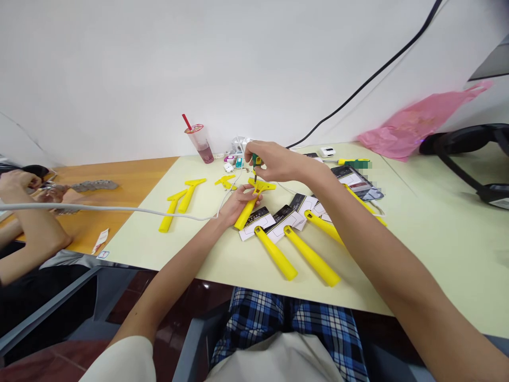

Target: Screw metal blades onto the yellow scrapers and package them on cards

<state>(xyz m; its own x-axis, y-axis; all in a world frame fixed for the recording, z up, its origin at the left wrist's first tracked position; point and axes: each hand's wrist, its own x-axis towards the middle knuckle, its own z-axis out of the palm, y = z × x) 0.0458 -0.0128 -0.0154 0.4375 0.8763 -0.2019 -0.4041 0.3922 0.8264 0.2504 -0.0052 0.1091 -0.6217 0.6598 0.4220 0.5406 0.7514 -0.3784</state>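
Note:
My left hand is closed around a yellow T-shaped scraper, its crosspiece pointing away from me. Above it, my right hand grips a small screwdriver with a dark green handle, held upright. The tip comes down at the scraper's head; whether it sits in a screw is too small to tell. Two assembled yellow scrapers lie to the left. Loose yellow head pieces rest behind my left hand. In front and to the right lie several yellow handles, partly over printed cards.
A drink cup with a red straw stands by the wall. A white cable crosses the left side. Another screwdriver, a pink plastic bag and a black headset-like object lie right. A co-worker's arms are at far left.

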